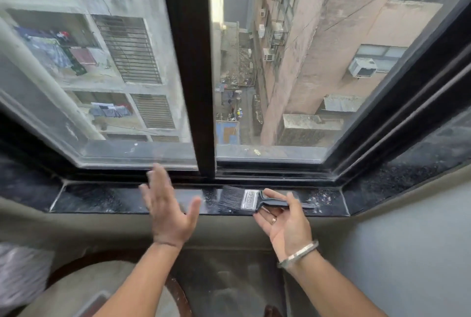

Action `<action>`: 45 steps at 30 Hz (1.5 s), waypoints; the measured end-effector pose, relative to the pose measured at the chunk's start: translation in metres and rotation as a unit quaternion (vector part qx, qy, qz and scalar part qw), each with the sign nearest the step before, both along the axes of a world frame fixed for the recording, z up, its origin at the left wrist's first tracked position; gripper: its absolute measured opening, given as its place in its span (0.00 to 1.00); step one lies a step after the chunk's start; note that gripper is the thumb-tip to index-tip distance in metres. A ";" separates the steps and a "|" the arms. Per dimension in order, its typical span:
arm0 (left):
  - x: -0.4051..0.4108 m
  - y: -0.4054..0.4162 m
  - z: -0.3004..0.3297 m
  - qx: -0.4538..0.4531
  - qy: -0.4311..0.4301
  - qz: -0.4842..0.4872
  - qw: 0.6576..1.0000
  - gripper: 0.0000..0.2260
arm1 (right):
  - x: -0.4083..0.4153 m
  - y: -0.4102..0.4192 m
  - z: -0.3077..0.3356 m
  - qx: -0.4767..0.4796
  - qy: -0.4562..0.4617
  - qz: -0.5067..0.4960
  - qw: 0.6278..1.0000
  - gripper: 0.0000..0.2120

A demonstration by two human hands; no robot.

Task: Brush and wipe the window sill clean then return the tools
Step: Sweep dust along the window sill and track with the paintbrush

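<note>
- Right hand (285,225) palm-up at the front edge of the window sill (102,199), thumb and fingers closed loosely around the handle of the brush (251,199).
- Brush lying across the sill, bristles pointing left, right of the window's center post (191,61).
- Left hand (167,210) blurred, fingers spread, holding nothing, just left of the bristles.
- White dust (319,198) at the sill's right end.

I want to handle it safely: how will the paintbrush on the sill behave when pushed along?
The paintbrush probably feels light, since the right hand holds its handle with a loose grip. Its bristles look soft and would likely bend against the window sill. Being flat, it should not roll.
</note>
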State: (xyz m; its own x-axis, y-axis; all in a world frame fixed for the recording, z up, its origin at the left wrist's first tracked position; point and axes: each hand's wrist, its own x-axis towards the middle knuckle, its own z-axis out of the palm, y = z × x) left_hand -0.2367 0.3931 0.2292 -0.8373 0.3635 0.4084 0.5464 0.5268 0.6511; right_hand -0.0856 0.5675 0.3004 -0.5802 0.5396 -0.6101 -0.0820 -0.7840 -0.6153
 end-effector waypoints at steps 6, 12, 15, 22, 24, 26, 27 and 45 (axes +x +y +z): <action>-0.040 -0.073 0.042 -0.159 0.117 -0.255 0.946 0.32 | -0.069 -0.073 -0.007 -0.042 0.049 0.159 0.985 0.16; -0.100 -0.152 0.059 -0.324 0.219 -0.230 0.891 0.23 | -0.128 -0.114 -0.022 0.207 0.001 0.235 0.950 0.04; -0.119 -0.170 0.054 -0.373 0.220 -0.188 0.882 0.21 | -0.146 -0.110 -0.033 0.460 -0.020 0.310 0.832 0.06; -0.122 -0.162 0.037 -0.424 0.176 -0.098 0.883 0.20 | -0.177 -0.109 -0.048 0.828 -0.123 0.440 0.326 0.15; -0.112 -0.161 0.030 -0.407 0.153 -0.048 0.899 0.19 | -0.174 -0.118 -0.045 0.831 -0.162 0.438 0.302 0.17; -0.099 -0.166 0.020 -0.384 0.134 -0.012 0.914 0.20 | -0.170 -0.126 -0.043 0.821 -0.188 0.439 0.312 0.20; -0.092 -0.172 0.012 -0.373 0.131 0.004 0.918 0.22 | -0.167 -0.129 -0.043 0.819 -0.193 0.434 0.322 0.22; 0.099 -0.402 -0.235 -0.419 -0.374 0.145 0.814 0.26 | -0.096 -0.375 -0.271 0.621 0.039 0.749 0.227 0.17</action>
